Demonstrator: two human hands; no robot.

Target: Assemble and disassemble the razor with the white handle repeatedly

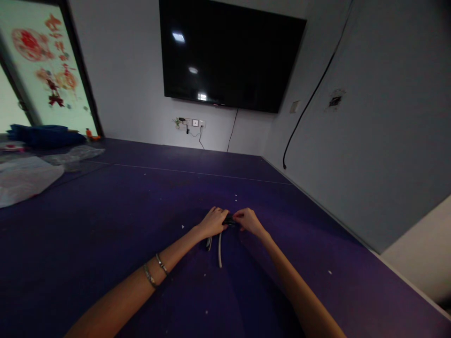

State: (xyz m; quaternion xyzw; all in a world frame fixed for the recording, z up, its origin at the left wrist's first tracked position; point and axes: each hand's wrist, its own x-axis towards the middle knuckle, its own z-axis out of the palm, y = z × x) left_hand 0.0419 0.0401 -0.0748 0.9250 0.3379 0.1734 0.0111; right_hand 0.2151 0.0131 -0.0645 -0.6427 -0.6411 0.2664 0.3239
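Observation:
Both hands meet over a small black bundle point(229, 219), which looks like coiled cable, low over the purple surface point(158, 291). My left hand point(214, 222) is closed round the bundle's left part, its fingers curled over the top. On the bundle's right end, my right hand point(247, 220) pinches with thumb and fingertips. A pale, cord-like strip point(220, 251) hangs or lies below my left hand, pointing toward me. Beside it, a shorter black and white end point(209, 243) sticks out under the left palm. The hands hide much of the bundle.
Small white scraps point(330, 272) dot the purple surface. At far left lie a white plastic bag point(28, 178), a blue cloth-like heap point(45, 136) and a small orange object point(91, 135). A black cable point(312, 96) hangs down the right wall. A large television point(229, 56) is mounted ahead.

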